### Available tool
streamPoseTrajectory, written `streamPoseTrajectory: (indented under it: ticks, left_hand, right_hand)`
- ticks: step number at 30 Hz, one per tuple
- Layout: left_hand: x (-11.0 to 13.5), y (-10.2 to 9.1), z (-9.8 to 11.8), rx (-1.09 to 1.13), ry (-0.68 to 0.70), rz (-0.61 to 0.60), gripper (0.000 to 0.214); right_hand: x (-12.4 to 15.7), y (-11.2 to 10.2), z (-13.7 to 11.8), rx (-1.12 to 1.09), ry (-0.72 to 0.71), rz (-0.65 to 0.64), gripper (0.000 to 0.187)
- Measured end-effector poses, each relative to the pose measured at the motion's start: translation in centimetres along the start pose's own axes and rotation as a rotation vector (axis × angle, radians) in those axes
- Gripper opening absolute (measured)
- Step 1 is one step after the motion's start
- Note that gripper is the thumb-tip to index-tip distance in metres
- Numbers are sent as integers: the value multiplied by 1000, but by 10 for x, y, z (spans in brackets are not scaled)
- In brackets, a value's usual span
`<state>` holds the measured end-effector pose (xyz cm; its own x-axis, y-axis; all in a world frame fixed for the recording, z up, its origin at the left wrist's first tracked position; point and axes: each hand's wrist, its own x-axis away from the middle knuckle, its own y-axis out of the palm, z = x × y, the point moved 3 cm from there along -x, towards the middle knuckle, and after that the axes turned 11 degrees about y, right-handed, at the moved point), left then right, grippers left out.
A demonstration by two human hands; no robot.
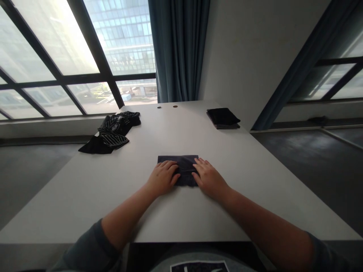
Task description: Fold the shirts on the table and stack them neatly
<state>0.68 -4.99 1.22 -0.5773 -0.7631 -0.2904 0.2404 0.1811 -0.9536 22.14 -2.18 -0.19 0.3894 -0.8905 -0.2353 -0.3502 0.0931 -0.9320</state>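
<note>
As I look down at the white table [85,196], entries from my own view:

Left hand [163,177]: open, palm down, fingers [171,165] together and lying on the left part of the cloth; no pinch, nothing held.

Right hand [210,179]: open and flat, fingers slightly spread over the cloth's right end; no grip on anything.

Folded dark cloth [185,166]: flat navy-black rectangle at the table's near middle, touching both hands and partly under them.

Obstruction: my own hands hide the cloth's lower corners; its edges there cannot be read.

Striped garment [113,132]: crumpled, black with pale stripes, far left on the table, well apart from my hands.

Folded black stack [222,117]: layered and tidy, far right on the table, well apart from the striped garment.

Cable grommets [167,107]: a small round pair near the far edge, between garment and stack.

Beyond the table: dark-framed window [85,49], blue-grey curtain [178,49].
</note>
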Motion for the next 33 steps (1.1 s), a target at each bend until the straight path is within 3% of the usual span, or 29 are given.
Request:
streamPoseTrajectory:
  ticks: [4,7,11,16,18,24,27,29,33]
  left_hand:
    - [-16,37,10,-7,-140,-73,58]
    - [-14,53,8,15,-199,-103,63]
    - [-4,55,-8,23,-315,-105,63]
    - [5,57,-44,43,-621,-65,73]
    - [6,60,-57,94,-704,-18,75]
    - [4,63,-82,254,-680,188,74]
    - [6,62,-90,254,-672,212,69]
    - [8,62,-94,246,-670,181,68]
    - [20,59,-106,257,-653,177,75]
  right_hand:
    - [-7,30,-12,39,72,-79,63]
    - [-9,48,-6,19,84,-131,66]
    - [-13,58,12,-30,162,-119,71]
    - [-25,58,37,-13,404,-82,88]
    - [-30,56,42,-26,413,-70,89]
    - [-45,54,46,-364,358,-8,51]
    - [-49,52,42,-590,347,25,42]
    - [-49,48,37,-692,351,-4,46]
    - [-44,30,25,-699,270,-102,86]
